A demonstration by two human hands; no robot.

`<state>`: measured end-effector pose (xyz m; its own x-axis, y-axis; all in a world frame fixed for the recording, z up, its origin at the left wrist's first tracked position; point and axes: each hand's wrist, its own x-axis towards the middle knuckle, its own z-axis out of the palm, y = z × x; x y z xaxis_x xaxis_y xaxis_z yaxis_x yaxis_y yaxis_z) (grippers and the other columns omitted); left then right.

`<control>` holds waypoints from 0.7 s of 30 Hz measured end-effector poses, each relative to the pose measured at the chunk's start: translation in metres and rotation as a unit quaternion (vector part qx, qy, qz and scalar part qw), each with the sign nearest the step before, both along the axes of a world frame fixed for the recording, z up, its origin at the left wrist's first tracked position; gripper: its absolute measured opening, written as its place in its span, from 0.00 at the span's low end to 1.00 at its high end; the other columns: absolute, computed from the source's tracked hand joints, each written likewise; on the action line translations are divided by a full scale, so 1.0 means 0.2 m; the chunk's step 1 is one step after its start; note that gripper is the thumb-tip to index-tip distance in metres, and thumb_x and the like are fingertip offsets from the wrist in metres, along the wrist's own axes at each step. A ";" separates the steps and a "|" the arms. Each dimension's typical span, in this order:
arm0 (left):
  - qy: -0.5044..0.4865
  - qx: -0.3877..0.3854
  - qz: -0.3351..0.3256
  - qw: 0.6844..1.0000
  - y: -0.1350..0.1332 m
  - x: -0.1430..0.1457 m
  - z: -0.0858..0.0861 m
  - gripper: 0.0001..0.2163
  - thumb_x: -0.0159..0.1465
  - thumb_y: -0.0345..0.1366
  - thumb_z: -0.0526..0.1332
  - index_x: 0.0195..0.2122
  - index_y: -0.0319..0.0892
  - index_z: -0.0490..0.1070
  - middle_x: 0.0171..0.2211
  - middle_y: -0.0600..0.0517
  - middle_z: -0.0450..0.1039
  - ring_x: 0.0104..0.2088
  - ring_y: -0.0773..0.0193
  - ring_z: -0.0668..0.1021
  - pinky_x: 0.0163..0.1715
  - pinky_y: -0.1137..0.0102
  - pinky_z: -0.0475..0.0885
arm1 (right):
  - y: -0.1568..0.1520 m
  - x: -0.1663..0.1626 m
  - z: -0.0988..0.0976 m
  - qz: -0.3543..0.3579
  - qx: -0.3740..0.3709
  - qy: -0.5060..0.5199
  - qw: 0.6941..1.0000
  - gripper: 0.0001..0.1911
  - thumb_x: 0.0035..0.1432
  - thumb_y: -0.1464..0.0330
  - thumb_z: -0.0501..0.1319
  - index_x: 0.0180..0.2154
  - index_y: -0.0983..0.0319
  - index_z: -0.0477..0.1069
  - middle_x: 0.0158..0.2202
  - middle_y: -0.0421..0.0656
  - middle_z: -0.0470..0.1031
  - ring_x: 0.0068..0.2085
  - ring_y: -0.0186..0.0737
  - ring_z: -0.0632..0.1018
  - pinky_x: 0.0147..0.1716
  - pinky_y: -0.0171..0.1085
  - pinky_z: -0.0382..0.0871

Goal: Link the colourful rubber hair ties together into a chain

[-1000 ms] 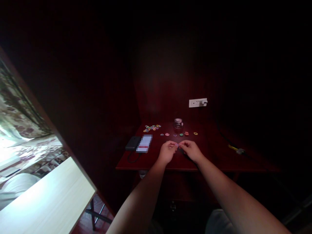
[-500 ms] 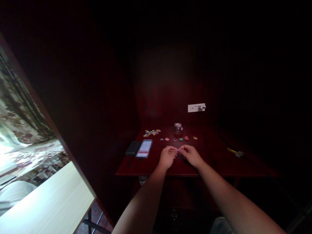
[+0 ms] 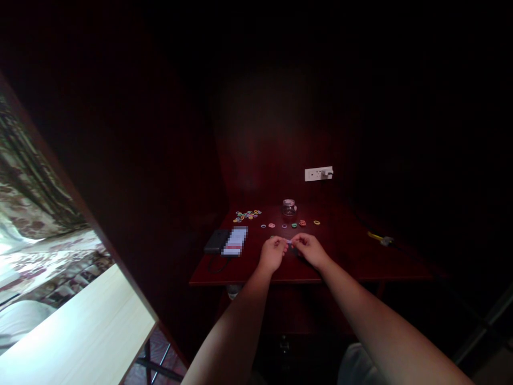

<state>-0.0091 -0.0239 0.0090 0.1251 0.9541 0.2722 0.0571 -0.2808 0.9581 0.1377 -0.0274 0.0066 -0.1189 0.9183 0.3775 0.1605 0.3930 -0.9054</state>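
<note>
The left hand (image 3: 273, 253) and right hand (image 3: 311, 250) have parted slightly, pinching a pale band (image 3: 289, 241) between them, in front of the jar (image 3: 289, 208). It looks light, soft and stretchy, best gripped at opposite edges.

At the dark red worktop (image 3: 340, 259), the left hand (image 3: 273, 253) and right hand (image 3: 311, 249) pinch a small lilac band (image 3: 289, 241) between them, while a row of coloured rings (image 3: 294, 225), a clear jar (image 3: 289, 208) and a scattered ring cluster (image 3: 250, 216) sit farther back.
</note>
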 end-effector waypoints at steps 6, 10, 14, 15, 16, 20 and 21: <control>-0.020 0.004 0.000 1.000 -0.02 0.00 0.02 0.09 0.55 0.34 0.58 0.36 0.37 0.71 0.27 0.49 0.72 0.25 0.70 0.72 0.21 0.78 0.65 | 0.01 0.00 0.00 -0.010 -0.004 0.000 1.000 0.13 0.49 0.60 0.57 0.26 0.64 0.67 0.18 0.37 0.66 0.17 0.28 0.63 0.17 0.29 0.55; -0.010 0.025 -0.015 1.000 -0.03 -0.01 0.02 0.08 0.54 0.35 0.58 0.32 0.37 0.71 0.24 0.51 0.70 0.24 0.70 0.71 0.21 0.77 0.64 | 0.01 0.00 -0.01 -0.011 -0.004 -0.002 1.000 0.13 0.49 0.60 0.58 0.26 0.64 0.68 0.18 0.37 0.66 0.18 0.28 0.64 0.17 0.29 0.55; -0.003 0.037 -0.020 0.999 -0.04 -0.01 0.03 0.08 0.54 0.36 0.58 0.31 0.36 0.72 0.24 0.51 0.71 0.24 0.70 0.71 0.22 0.77 0.64 | 0.02 0.00 -0.01 -0.009 -0.003 0.012 1.000 0.11 0.49 0.61 0.58 0.26 0.64 0.67 0.17 0.36 0.64 0.17 0.28 0.63 0.16 0.28 0.54; -0.001 0.040 -0.020 0.999 -0.04 -0.01 0.03 0.08 0.54 0.36 0.58 0.31 0.36 0.72 0.24 0.51 0.71 0.24 0.70 0.71 0.22 0.76 0.64 | 0.02 0.00 -0.01 -0.008 -0.004 0.012 1.000 0.11 0.49 0.62 0.58 0.26 0.64 0.67 0.17 0.36 0.64 0.17 0.28 0.63 0.16 0.28 0.54; 0.003 0.043 -0.019 0.999 -0.04 -0.01 0.03 0.08 0.54 0.36 0.58 0.31 0.36 0.72 0.24 0.51 0.71 0.23 0.70 0.70 0.22 0.76 0.64 | 0.02 0.00 -0.01 -0.008 -0.004 0.010 1.000 0.11 0.49 0.62 0.58 0.26 0.64 0.67 0.17 0.36 0.64 0.17 0.28 0.63 0.16 0.28 0.54; 0.018 0.057 -0.002 0.998 -0.04 -0.01 0.03 0.08 0.53 0.36 0.59 0.29 0.36 0.72 0.23 0.51 0.71 0.23 0.70 0.70 0.23 0.76 0.64 | 0.01 0.00 0.00 -0.008 -0.008 0.016 1.000 0.09 0.47 0.64 0.59 0.26 0.64 0.67 0.17 0.35 0.64 0.17 0.28 0.63 0.16 0.28 0.54; 0.022 0.061 0.002 0.998 -0.04 -0.01 0.03 0.08 0.53 0.36 0.59 0.28 0.36 0.72 0.23 0.51 0.71 0.23 0.70 0.70 0.24 0.76 0.64 | 0.01 0.00 0.00 -0.006 -0.008 0.018 1.000 0.09 0.47 0.64 0.59 0.26 0.64 0.67 0.17 0.35 0.63 0.17 0.28 0.63 0.17 0.29 0.54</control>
